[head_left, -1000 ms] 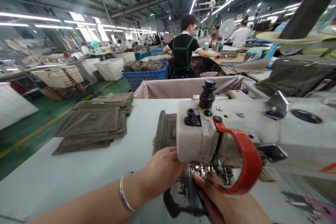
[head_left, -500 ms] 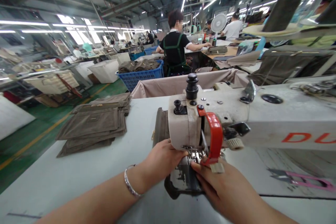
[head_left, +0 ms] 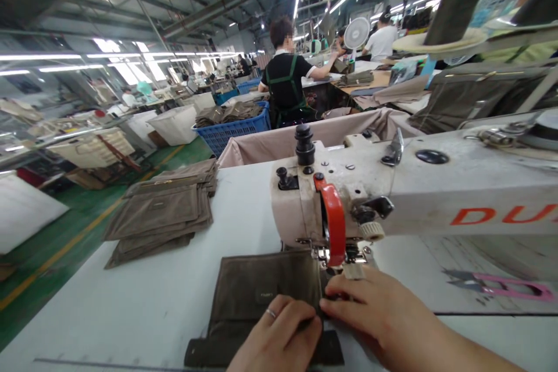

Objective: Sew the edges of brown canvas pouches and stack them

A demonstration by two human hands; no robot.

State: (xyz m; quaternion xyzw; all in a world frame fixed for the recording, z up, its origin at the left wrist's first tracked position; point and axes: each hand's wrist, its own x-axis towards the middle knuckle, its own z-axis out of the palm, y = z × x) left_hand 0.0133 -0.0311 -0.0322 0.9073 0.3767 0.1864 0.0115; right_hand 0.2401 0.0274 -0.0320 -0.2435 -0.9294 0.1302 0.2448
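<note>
A dark olive-brown fabric panel (head_left: 238, 282) with a small label lies on the white table, its right edge beside the needle area of a sewing machine (head_left: 296, 200). My left hand (head_left: 283, 334), with a ring on one finger, is curled on the panel's lower right part, fingers closed on the cloth. Just right of it, my right hand (head_left: 375, 311) pinches the panel's right edge, close below the presser foot. The red guard (head_left: 335, 224) partly hides the needle. Both sets of fingertips cover the cloth they grip.
To the left on the table sits a stack of similar brown fabric pieces (head_left: 157, 209). Pink-handled thread snips (head_left: 501, 285) lie under the machine arm. Behind the table are a pink cloth-lined bin (head_left: 257, 148), a blue basket (head_left: 235, 131) of pieces and a seated co-worker (head_left: 285, 81).
The fabric panel, earlier mostly behind the machine head, now lies in front and left of it. My left hand has moved down toward me onto it; my right hand stays near the presser foot.
</note>
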